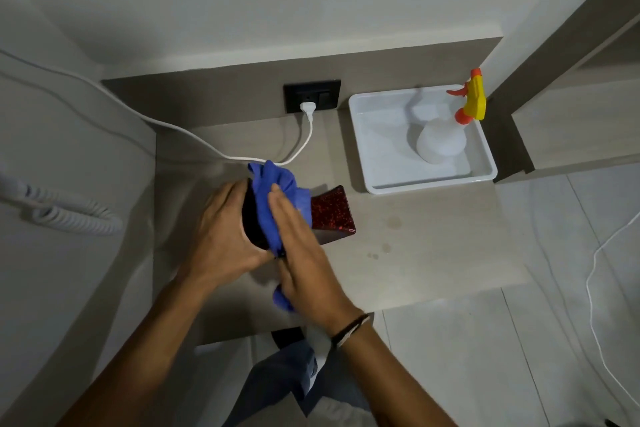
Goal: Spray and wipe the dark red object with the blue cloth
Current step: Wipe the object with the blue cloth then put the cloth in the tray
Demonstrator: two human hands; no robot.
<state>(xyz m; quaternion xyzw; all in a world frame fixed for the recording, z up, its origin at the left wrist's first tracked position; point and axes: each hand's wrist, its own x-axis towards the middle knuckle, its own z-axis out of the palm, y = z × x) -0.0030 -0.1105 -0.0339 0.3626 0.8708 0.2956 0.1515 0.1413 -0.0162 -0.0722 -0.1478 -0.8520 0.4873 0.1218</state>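
Observation:
The dark red object, speckled and glossy with a flared square end, lies on its side on the beige counter. My left hand grips its dark left end. My right hand lies flat over its middle and presses the blue cloth against it. The cloth bunches above my fingers, and a corner pokes out under my right wrist. A white spray bottle with a yellow and orange trigger head stands in a white tray at the back right, apart from both hands.
A white plug sits in a black wall socket, and its cable runs across the counter just behind the cloth. A coiled white cord lies at the left. The tiled floor starts past the counter's right edge.

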